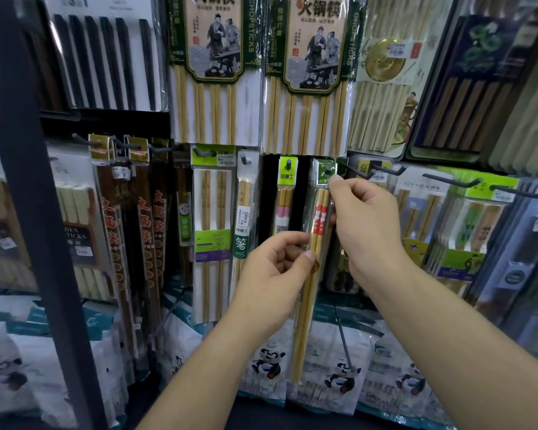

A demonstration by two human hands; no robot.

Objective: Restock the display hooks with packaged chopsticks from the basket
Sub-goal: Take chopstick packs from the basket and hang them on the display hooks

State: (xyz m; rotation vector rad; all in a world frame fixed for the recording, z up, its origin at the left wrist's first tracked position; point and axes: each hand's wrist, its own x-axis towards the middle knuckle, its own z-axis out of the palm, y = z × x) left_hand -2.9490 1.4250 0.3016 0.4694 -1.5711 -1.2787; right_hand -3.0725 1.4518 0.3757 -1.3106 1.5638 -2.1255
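Bamboo chopsticks in big packs [215,88] hang up top. The left hand [274,268] pinches the middle of a thin pack [319,221] between thumb and fingers [291,239]. The right hand [367,231] pinches its green top, just beside a dark hook [359,172]. The thin pack stands upright between both hands.

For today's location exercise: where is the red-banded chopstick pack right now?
Head view, just right of centre: the red-banded chopstick pack is gripped by the left hand below and right hand above, right of the yellow-tagged pack.
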